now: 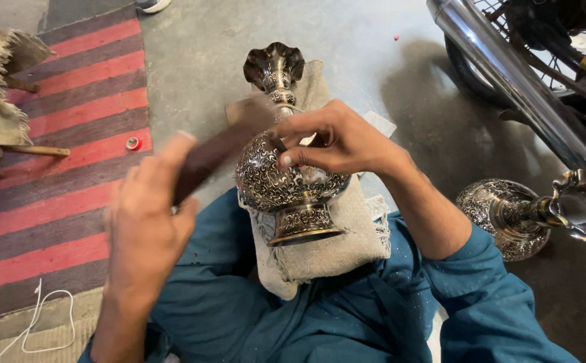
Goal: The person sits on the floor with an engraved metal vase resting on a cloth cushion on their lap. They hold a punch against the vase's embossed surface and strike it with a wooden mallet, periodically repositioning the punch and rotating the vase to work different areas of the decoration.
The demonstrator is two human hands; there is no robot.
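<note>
Head view, looking down at a lap. Left hand (144,222), blurred, grips a dark wooden handle (207,158) whose far end is hard to make out. An engraved metal vase (286,178) lies on burlap cloth (347,235) over the lap; the right hand (337,141) pinches a thin tool against it. A second vase (508,215) lies right, beside a motorcycle exhaust (508,74) that is cut off.

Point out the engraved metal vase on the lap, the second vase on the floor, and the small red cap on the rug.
engraved metal vase (276,175), head view, round belly.
second vase (508,215), head view, patterned body.
small red cap (133,143), head view, centre.
</note>
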